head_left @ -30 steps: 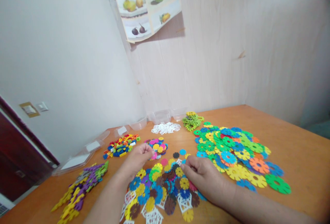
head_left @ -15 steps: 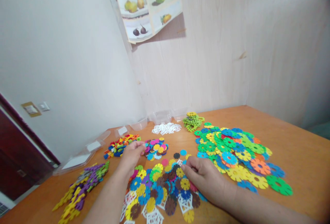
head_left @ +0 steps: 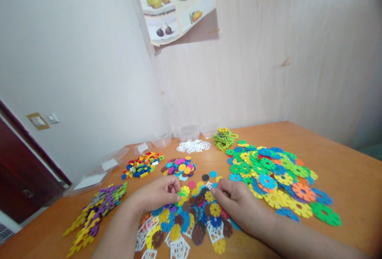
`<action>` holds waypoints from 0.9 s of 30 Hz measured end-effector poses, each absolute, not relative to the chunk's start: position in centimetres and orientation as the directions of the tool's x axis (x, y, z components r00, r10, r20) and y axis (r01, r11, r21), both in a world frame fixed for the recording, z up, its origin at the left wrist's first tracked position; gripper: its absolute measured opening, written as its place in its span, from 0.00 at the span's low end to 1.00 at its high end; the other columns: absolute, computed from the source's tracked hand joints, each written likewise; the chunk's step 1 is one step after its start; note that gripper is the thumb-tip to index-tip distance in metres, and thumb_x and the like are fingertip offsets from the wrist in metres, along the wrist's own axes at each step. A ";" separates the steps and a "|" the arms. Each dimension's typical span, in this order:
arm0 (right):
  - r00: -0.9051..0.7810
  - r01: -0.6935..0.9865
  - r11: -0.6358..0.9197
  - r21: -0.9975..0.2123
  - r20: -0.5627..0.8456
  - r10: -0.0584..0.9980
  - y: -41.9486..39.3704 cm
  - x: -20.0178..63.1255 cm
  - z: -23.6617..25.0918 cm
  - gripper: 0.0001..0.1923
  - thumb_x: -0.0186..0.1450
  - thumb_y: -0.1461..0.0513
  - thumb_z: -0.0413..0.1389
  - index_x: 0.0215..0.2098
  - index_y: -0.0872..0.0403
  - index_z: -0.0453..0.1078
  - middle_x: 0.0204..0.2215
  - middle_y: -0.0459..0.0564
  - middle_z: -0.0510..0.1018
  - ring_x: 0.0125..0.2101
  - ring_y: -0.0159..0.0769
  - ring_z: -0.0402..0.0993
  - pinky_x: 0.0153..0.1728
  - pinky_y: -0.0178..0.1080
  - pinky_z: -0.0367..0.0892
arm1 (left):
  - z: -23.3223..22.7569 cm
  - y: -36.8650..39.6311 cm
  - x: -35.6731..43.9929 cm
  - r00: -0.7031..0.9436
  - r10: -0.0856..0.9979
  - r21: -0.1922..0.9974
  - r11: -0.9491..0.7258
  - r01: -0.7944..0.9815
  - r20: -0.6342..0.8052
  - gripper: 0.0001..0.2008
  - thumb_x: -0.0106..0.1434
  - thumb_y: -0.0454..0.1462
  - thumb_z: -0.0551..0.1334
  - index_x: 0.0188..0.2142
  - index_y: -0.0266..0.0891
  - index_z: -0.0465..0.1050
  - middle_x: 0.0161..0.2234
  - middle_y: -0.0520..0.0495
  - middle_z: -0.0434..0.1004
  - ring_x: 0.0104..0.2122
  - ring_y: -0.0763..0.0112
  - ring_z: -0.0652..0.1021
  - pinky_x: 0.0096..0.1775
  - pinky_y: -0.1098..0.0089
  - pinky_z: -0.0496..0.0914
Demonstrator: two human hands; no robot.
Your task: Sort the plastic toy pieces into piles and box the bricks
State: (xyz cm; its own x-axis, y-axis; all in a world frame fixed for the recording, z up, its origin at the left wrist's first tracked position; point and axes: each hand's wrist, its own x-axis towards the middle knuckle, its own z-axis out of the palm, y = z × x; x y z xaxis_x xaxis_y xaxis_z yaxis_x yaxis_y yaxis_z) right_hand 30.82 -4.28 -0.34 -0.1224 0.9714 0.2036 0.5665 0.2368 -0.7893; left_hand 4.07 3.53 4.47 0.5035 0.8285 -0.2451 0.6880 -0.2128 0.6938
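A mixed pile of notched plastic discs [head_left: 198,235] in yellow, blue and brown lies between my hands, with white lattice pieces [head_left: 180,247] among them. At the pile's left side is my left hand [head_left: 162,193], fingers curled and thumb near the fingertips, beside a yellow-green disc [head_left: 185,190]. Whether it pinches anything is hidden. My right hand [head_left: 234,200] rests at the pile's right edge, thumb against bent fingers, close to a small white piece [head_left: 209,185]. What those fingers hold, if anything, does not show.
Larger flower discs [head_left: 283,178] spread to the right. Behind my hands are small discs [head_left: 180,167], white pieces [head_left: 193,146], green pieces [head_left: 225,139] and small bricks [head_left: 141,165]. Purple and yellow pieces [head_left: 98,211] lie left. Clear containers [head_left: 189,132] and lids [head_left: 89,181] line the table's back and left.
My left hand has come back from the small-disc pile to the near mixed pile. My right hand stays nearly in place. The view has shifted slightly.
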 end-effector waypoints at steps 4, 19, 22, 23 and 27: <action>-0.123 0.585 0.241 -0.774 0.208 0.970 -4.3 30.8 -0.2 0.21 0.70 0.51 0.47 0.23 0.52 0.57 0.18 0.41 0.64 0.21 0.28 0.59 0.22 0.33 0.50 | 4.9 2.9 4.4 0.560 0.788 0.710 -0.241 0.662 -0.255 0.14 0.51 0.38 0.66 0.39 0.40 0.71 0.29 0.56 0.64 0.29 0.74 0.65 0.31 0.74 0.61; -0.126 0.587 0.254 -0.769 0.223 0.967 -4.0 30.9 -0.9 0.20 0.70 0.52 0.48 0.24 0.53 0.59 0.19 0.41 0.65 0.21 0.28 0.60 0.22 0.33 0.50 | 4.8 3.3 5.2 0.499 0.858 0.776 -0.231 0.587 -0.122 0.09 0.56 0.43 0.64 0.32 0.40 0.70 0.27 0.56 0.66 0.27 0.75 0.65 0.30 0.74 0.59; -0.125 0.587 0.253 -0.769 0.222 0.967 -4.0 30.9 -1.1 0.20 0.70 0.52 0.48 0.24 0.53 0.58 0.19 0.41 0.65 0.21 0.28 0.60 0.22 0.33 0.50 | 4.6 4.4 4.9 0.296 0.955 0.826 -0.167 0.538 0.001 0.11 0.55 0.45 0.64 0.31 0.40 0.71 0.26 0.55 0.68 0.26 0.74 0.67 0.30 0.73 0.59; -0.125 0.588 0.253 -0.768 0.223 0.967 -4.0 30.9 -1.1 0.20 0.70 0.52 0.48 0.24 0.53 0.58 0.19 0.41 0.65 0.21 0.28 0.60 0.22 0.33 0.50 | 4.4 4.8 4.8 0.206 0.978 0.844 -0.146 0.516 0.043 0.11 0.53 0.45 0.65 0.30 0.40 0.71 0.26 0.54 0.69 0.26 0.73 0.67 0.30 0.73 0.60; -0.126 0.592 0.257 -0.764 0.227 0.966 -3.9 30.9 -1.2 0.20 0.70 0.52 0.47 0.24 0.52 0.58 0.19 0.41 0.65 0.21 0.28 0.60 0.23 0.33 0.50 | 3.4 6.6 4.3 -0.046 0.994 0.903 -0.073 0.424 0.102 0.13 0.49 0.44 0.65 0.30 0.39 0.71 0.24 0.52 0.72 0.26 0.71 0.70 0.30 0.72 0.62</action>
